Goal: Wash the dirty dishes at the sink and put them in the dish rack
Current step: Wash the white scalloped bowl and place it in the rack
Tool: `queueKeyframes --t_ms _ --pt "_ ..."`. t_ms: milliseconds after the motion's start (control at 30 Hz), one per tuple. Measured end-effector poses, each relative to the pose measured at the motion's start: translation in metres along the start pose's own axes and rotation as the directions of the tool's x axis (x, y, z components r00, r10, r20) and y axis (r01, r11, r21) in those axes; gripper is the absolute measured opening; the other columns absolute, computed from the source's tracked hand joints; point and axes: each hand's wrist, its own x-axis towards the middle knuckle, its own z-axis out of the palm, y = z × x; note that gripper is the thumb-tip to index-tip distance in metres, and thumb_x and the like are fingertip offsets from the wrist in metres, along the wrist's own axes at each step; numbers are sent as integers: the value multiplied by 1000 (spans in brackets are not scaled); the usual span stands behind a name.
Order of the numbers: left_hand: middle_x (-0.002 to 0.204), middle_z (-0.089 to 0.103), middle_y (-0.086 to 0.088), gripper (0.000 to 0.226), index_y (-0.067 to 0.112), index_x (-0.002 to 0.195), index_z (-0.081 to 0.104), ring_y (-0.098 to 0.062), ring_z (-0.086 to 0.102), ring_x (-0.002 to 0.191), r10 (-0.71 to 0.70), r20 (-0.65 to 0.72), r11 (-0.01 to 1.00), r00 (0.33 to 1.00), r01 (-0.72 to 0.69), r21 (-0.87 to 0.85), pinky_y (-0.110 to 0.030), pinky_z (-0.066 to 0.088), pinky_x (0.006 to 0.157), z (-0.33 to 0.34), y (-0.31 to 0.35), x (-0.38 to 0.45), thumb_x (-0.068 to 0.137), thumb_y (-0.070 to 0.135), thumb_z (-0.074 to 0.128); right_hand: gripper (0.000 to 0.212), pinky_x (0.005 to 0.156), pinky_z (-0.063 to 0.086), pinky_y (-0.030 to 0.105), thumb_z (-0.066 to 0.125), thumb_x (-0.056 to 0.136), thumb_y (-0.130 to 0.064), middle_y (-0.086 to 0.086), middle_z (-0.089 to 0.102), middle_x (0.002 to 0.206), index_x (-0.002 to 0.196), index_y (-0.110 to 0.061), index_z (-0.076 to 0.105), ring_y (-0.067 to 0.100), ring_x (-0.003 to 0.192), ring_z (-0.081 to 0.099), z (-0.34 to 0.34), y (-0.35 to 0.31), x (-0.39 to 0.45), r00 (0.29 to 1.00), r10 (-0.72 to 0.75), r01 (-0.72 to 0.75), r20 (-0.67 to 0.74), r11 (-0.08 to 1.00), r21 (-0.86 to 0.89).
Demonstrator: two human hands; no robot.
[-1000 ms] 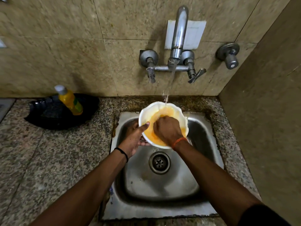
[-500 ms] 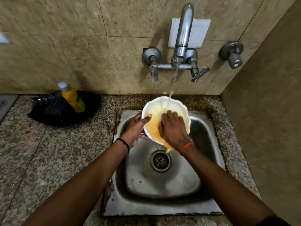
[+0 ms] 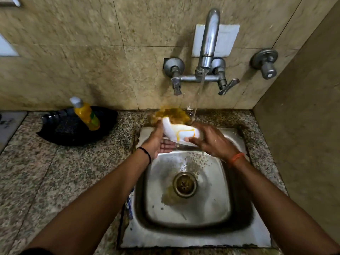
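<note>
Both your hands, left [image 3: 156, 139] and right [image 3: 211, 142], grip the tipped white plastic bowl [image 3: 179, 132]; keep it under the tap's stream [image 3: 197, 96], over the steel sink [image 3: 185, 208].

No text can be read anywhere. The yellow bottle [image 3: 86, 115] carries a green label — too blurred to make out. A blue-printed sticker [image 3: 130, 203] clings to the sink [image 3: 191, 238] at its left rim — its marks cannot be read either.
</note>
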Motion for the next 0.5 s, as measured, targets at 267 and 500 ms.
queueKeyframes --t_ms 267,500 --pt "163 4 -6 71 27 154 2 -26 7 149 663 85 379 744 -430 820 -39 13 121 40 -25 -4 95 59 25 26 84 56 39 65 90 -22 10 71 108 115 -12 64 23 95 69 28 -16 22 821 565 -221 -78 441 870" --pt "161 15 -5 66 14 152 20 -27 0 150 727 489 -232 483 -497 836 -49 5 121 55 -31 -3 95 42 34 38 103 46 42 54 96 -27 12 66 124 130 -10 58 25 116 62 37 -9 4 754 626 -166 199 -112 980"
